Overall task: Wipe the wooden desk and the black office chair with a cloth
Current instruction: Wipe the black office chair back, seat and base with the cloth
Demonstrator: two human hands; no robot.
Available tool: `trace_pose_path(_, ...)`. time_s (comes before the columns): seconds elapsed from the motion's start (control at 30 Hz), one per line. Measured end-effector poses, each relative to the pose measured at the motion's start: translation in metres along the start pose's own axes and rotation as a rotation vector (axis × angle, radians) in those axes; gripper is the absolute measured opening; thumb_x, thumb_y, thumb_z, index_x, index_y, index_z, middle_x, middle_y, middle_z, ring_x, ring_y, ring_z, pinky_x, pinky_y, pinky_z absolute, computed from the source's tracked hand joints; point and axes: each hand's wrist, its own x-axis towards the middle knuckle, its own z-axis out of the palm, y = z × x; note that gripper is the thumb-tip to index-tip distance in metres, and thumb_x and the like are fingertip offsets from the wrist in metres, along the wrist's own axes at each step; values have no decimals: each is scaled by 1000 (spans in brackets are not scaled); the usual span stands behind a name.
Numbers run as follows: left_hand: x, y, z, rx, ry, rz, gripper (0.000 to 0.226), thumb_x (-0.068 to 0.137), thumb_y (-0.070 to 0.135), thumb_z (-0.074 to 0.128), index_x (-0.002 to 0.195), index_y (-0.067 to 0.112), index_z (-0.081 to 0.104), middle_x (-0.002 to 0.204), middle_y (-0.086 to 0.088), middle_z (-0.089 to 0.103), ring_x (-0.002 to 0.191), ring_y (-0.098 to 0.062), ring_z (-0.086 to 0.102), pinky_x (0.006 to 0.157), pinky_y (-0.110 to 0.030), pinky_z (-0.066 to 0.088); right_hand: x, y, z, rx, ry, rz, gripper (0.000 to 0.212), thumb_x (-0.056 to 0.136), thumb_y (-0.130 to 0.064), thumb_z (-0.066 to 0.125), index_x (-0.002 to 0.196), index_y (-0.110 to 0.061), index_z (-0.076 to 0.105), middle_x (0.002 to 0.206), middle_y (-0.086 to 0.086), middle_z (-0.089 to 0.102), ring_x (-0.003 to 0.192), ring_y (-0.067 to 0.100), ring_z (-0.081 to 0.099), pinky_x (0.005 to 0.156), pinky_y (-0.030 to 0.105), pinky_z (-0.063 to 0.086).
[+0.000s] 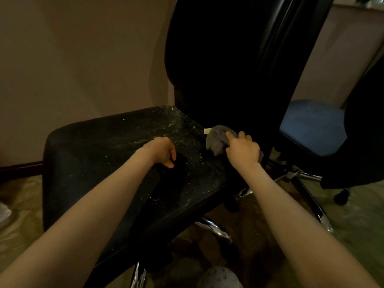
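The grey cloth (217, 140) is bunched in the right hand (243, 150), whose fingers curl round it and press it to the back corner of the black office chair's seat (104, 146), just below the backrest (224, 59). To the left of that hand, the left hand (162, 151) rests on the seat with its fingers curled under. Pale specks dot the fabric around both hands. Beyond the right hand stands a blue-seated chair (311, 125); chrome legs (216, 227) show below.
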Motion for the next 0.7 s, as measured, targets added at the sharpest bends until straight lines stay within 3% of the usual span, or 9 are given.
trace_pose_path(0.27, 4, -2, 2, 50, 0, -20, 19, 79, 13, 71, 82, 26, 58, 92, 6, 53, 107, -22, 55, 95, -41, 46, -11, -16, -5, 163, -11, 4, 51, 95, -33, 47, 144, -26, 33, 131, 12, 46, 117, 29, 48, 86, 34, 43)
trace_pose_path(0.47, 1, -4, 6, 90, 53, -31, 25, 77, 19, 74, 99, 22, 64, 105, -3, 61, 109, -26, 55, 94, -44, 47, -29, -53, -17, 246, -78, -141, 53, 92, -37, 51, 142, -32, 36, 132, 11, 46, 117, 30, 50, 88, 36, 44)
trace_pose_path(0.57, -2, -3, 9, 77, 89, -52, 28, 76, 21, 75, 101, 25, 64, 110, -3, 62, 108, -25, 57, 94, -43, 47, -21, -43, -29, 296, -30, -108, 51, 91, -34, 52, 141, -32, 39, 132, 11, 46, 118, 30, 49, 87, 36, 44)
trace_pose_path(0.7, -6, -3, 12, 30, 100, -50, 19, 79, 20, 72, 92, 29, 62, 111, -1, 61, 108, -23, 56, 97, -44, 45, -7, 0, -33, 66, 56, -17, 49, 95, -26, 49, 142, -23, 37, 134, 14, 41, 122, 34, 42, 89, 41, 42)
